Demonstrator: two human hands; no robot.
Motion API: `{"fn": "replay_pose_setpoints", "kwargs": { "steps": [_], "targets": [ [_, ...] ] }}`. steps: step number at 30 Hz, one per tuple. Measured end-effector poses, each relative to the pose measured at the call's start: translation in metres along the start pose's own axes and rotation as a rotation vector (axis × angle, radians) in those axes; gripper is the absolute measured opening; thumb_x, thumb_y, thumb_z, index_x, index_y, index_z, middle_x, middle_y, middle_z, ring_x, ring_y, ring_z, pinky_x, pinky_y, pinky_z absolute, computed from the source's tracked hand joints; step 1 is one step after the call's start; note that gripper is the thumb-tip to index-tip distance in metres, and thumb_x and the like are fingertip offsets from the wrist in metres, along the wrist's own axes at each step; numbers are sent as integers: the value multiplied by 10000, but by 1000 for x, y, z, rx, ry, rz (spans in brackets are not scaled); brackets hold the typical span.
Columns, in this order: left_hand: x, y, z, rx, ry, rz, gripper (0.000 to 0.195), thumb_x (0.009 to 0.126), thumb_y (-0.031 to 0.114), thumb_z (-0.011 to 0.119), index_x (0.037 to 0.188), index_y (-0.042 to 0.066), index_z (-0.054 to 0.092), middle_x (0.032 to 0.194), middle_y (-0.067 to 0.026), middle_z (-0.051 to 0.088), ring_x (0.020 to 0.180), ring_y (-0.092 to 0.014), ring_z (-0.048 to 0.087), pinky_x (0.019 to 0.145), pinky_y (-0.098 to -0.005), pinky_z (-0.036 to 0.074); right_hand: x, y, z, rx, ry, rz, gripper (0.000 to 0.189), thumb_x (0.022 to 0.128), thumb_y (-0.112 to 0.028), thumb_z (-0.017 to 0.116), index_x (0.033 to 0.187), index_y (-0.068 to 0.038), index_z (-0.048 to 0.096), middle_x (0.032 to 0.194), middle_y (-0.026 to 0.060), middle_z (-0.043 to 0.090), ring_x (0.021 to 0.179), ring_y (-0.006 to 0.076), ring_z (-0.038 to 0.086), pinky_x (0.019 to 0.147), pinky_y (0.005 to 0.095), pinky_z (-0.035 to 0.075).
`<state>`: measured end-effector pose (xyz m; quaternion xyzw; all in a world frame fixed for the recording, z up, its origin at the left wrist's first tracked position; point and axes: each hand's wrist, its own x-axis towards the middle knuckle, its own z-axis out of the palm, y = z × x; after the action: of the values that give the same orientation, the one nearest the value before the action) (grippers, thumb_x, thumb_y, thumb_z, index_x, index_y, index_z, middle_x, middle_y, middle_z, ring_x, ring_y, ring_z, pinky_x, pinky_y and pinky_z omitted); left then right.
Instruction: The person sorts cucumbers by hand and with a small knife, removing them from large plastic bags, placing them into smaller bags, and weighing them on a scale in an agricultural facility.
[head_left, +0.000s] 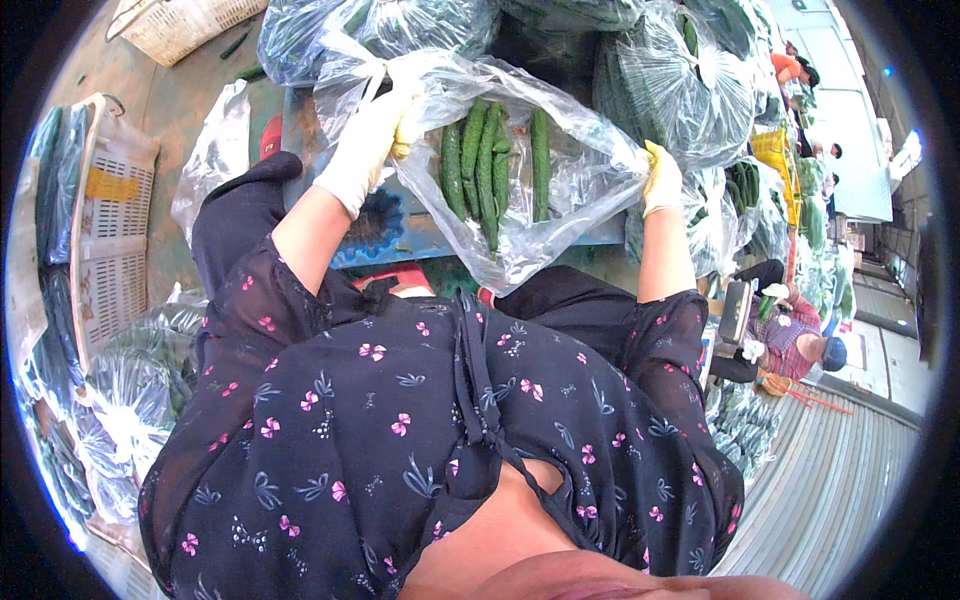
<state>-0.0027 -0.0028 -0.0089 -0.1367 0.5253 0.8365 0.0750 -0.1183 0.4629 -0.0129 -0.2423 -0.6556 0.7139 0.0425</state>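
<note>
Before me a clear plastic bag (517, 266) is spread wide, its mouth stretched between both hands. My left hand (375, 139), in a pale glove with a yellowish palm side, grips the bag's rim on the left. On the right, my right hand (661, 176), gloved the same way, pinches the opposite edge. Inside the opening lie several green cucumbers (480, 161), grouped side by side, and a single cucumber (540, 165) stands apart to their right. A blue surface (435, 244), worn and stained, shows beneath the bag.
Filled bags of cucumbers (675, 90) crowd the far side and right. White plastic crates stand at left (116, 240) and upper left (180, 26). An empty-looking bag (217, 150) lies beside my left knee. A person (787, 330) wearing a cap sits at right, holding cucumbers.
</note>
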Motion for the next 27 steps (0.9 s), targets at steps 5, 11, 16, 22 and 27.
{"fn": "replay_pose_setpoints", "kwargs": {
  "steps": [5, 11, 16, 22, 27],
  "targets": [
    [7, -24, -5, 71, -65, -15, 306, 917, 329, 481, 763, 79, 566, 603, 12, 505, 527, -94, 454, 497, -248, 367, -41, -14, 25, -1330, 245, -809, 281, 802, -178, 595, 1001, 20, 616, 930, 177, 630, 867, 286, 605, 817, 341, 467],
    [-7, -11, 8, 93, -117, -7, 268, 924, 318, 484, 846, 76, 569, 667, 22, 531, 577, -72, 463, 541, -233, 373, -130, -11, 139, -1127, -551, -766, 186, 802, -110, 546, 942, -80, 665, 923, 88, 656, 892, 220, 611, 822, 308, 459],
    [-7, -9, 7, 276, -70, -35, 382, 907, 280, 541, 1169, 3, 560, 1094, -44, 599, 982, -103, 532, 870, -251, 403, -31, 99, 81, -1329, -406, -360, 221, 763, -161, 586, 955, -96, 673, 915, 116, 667, 865, 243, 627, 781, 314, 469],
    [-16, 5, 19, 227, -60, -134, 439, 911, 269, 543, 1236, -24, 512, 1185, -71, 568, 1069, -116, 506, 938, -254, 370, -10, 134, 93, -1473, -236, -148, 402, 738, -264, 641, 1068, -37, 613, 1042, 187, 630, 1017, 326, 585, 880, 383, 444],
    [-12, 7, 19, 234, -52, -69, 438, 912, 257, 545, 1243, -27, 504, 1193, -74, 565, 1081, -119, 503, 946, -257, 364, 10, 149, 102, -1516, -200, -120, 461, 706, -301, 690, 1064, -23, 608, 1048, 196, 628, 1001, 329, 589, 876, 381, 442]
  ]
}}
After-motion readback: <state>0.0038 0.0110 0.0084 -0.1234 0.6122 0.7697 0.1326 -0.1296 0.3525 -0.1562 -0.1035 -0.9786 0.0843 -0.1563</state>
